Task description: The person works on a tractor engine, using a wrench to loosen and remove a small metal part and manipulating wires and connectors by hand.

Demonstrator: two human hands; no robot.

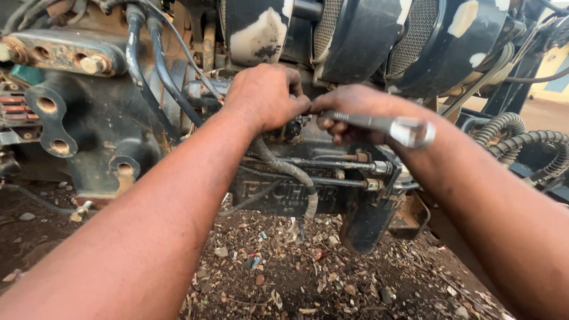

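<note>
Black, oily engine (106, 130) fills the view above littered ground (284, 278). Left hand (264, 95) is bunched at a fitting by the braided hose (284, 169), fingers together; what they pinch is hidden. Right hand (355, 112) is clamped on a steel wrench (385, 124), long axis running right from the fitting, free end outward.

Open room low in the frame, above the littered ground (308, 278). Crowded higher up: black hoses (148, 65) upper left, ribbed hose (284, 169) and metal pipes (332, 163) centre, corrugated hoses (521, 139) right; gaps between possibly too narrow.
</note>
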